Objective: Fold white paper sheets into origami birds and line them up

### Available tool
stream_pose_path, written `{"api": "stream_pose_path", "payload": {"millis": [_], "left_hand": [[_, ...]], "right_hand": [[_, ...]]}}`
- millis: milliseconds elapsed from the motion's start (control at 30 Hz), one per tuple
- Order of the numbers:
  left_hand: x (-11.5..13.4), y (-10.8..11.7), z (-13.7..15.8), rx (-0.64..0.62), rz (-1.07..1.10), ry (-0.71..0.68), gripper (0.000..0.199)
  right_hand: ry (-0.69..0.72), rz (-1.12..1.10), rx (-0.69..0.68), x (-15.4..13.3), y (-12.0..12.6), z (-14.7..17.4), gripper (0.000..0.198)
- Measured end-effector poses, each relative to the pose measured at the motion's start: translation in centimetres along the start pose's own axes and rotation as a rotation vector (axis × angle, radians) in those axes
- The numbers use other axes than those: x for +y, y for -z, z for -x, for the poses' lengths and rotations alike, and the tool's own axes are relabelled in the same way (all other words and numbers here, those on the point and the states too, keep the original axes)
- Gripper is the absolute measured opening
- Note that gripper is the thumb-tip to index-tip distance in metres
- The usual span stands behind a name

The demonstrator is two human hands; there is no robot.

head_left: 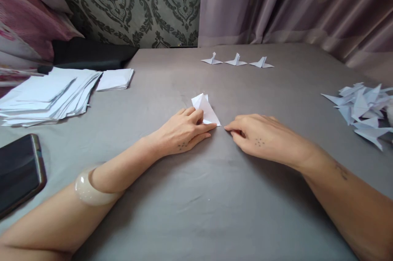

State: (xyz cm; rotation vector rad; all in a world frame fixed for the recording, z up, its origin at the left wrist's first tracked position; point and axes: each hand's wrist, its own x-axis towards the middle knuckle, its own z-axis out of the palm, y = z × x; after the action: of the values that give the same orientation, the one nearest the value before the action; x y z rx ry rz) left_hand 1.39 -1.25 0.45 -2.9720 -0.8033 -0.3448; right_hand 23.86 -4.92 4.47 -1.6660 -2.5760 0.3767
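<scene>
A small folded piece of white paper [208, 112] lies on the grey cloth in the middle, its lower right corner coming to a point. My left hand [187, 132] holds it down, with the index finger along its lower edge and the other fingers curled over its left side. Part of the paper is hidden under those fingers. Just right of the pointed corner, my right hand [259, 136] rests with its fingers curled and the index fingertip near the cloth. A narrow gap separates that fingertip from the paper, and nothing shows in the hand.
Three folded paper birds [236, 60] stand in a row at the back. A heap of folded white paper pieces [362, 107] lies at right. Stacked white sheets [46, 95] and a smaller paper stack [115, 79] sit at left, beyond a phone [18, 171]. A black item [92, 54] lies behind.
</scene>
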Motion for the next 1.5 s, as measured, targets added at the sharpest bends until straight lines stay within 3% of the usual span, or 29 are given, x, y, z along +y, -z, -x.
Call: {"api": "stream_pose_path", "payload": {"millis": [167, 333, 467, 533, 633, 733, 900, 1100, 1300, 1500], "left_hand": [[-0.2, -0.7, 0.2, 0.108, -0.004, -0.003, 0.036], [-0.3, -0.7, 0.3, 0.209, -0.012, 0.008, 0.028], [-0.2, -0.3, 0.5, 0.49, -0.076, 0.277, 0.036], [-0.2, -0.2, 0.5, 0.541, -0.093, 0.346, 0.036], [-0.4, -0.2, 0.6, 0.443, -0.097, 0.203, 0.018], [-0.6, -0.1, 0.5, 0.326, -0.098, 0.046, 0.023], [-0.5, -0.1, 0.3, 0.224, -0.079, -0.006, 0.025], [-0.2, -0.2, 0.2, 0.229, 0.004, 0.051, 0.028], [-0.1, -0.6, -0.2, 0.284, 0.037, 0.174, 0.022], [-0.2, -1.3, -0.8, 0.276, 0.083, 0.31, 0.015]], "right_hand": [[-0.133, -0.205, 0.308, -0.5, -2.2, -1.8, 0.016], [-0.059, -0.32, 0.35, -0.6, -4.6, -2.7, 0.011], [0.028, -0.161, 0.459, -0.8, -4.6, -2.3, 0.017], [0.082, 0.016, 0.538, -0.8, -4.3, -2.1, 0.024], [0.143, 0.212, 0.577, -0.6, -4.1, -2.0, 0.03], [0.166, 0.291, 0.536, -0.4, -4.3, -1.9, 0.032], [0.12, 0.333, 0.359, -1.2, -4.5, -1.2, 0.03], [-0.019, 0.185, 0.243, -2.0, -3.9, -0.7, 0.023], [-0.149, 0.046, 0.267, -1.9, -4.0, -1.3, 0.022], [-0.148, 0.015, 0.311, -2.0, -4.4, -1.5, 0.016]]}}
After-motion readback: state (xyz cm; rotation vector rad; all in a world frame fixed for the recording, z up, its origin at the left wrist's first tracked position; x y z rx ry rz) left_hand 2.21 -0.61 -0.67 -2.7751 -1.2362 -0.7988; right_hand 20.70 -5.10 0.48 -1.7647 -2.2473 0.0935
